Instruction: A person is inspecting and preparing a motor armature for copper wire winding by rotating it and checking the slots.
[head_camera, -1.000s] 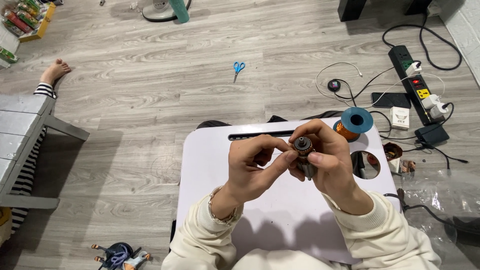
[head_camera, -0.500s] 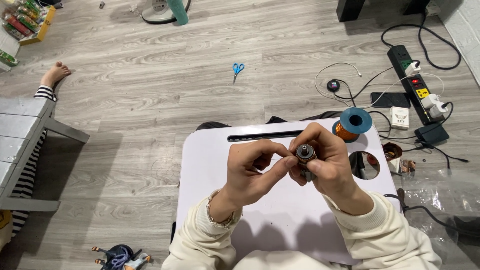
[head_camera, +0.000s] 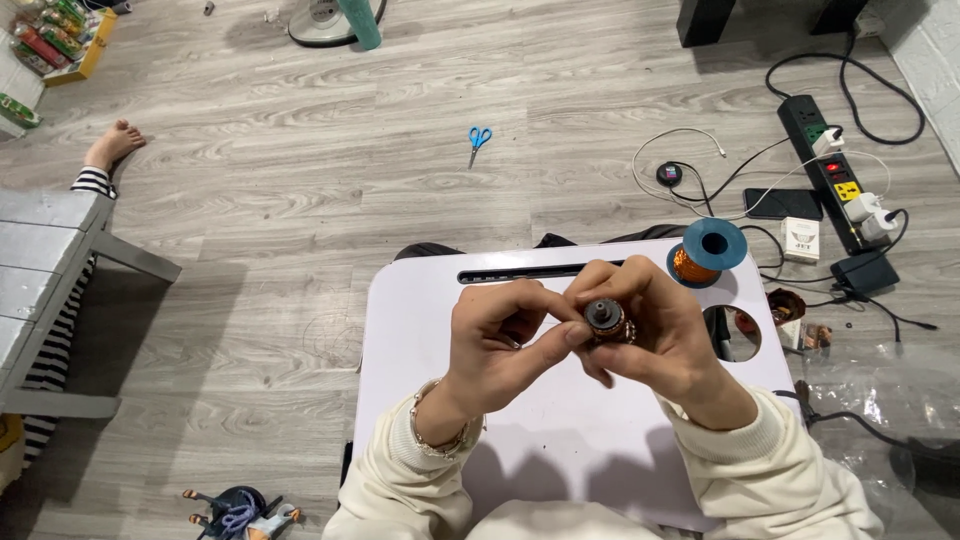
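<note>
Over a white lap table (head_camera: 420, 330), my right hand (head_camera: 655, 335) wraps around a small motor rotor (head_camera: 606, 320) with a dark round end and copper windings. My left hand (head_camera: 497, 345) pinches at the rotor's end with thumb and forefinger. Both hands meet at the table's middle. A blue spool of copper wire (head_camera: 706, 250) stands on the table's far right corner, just beyond my right hand.
Blue scissors (head_camera: 479, 140) lie on the wooden floor ahead. A black power strip (head_camera: 835, 180) with plugs, cables, a phone (head_camera: 782, 203) and a small white box sit at right. Another person's bare foot (head_camera: 112, 148) and a grey bench (head_camera: 45, 290) are at left.
The hands have shifted slightly right and down with the rotor; its dark round end now faces the camera more squarely.
</note>
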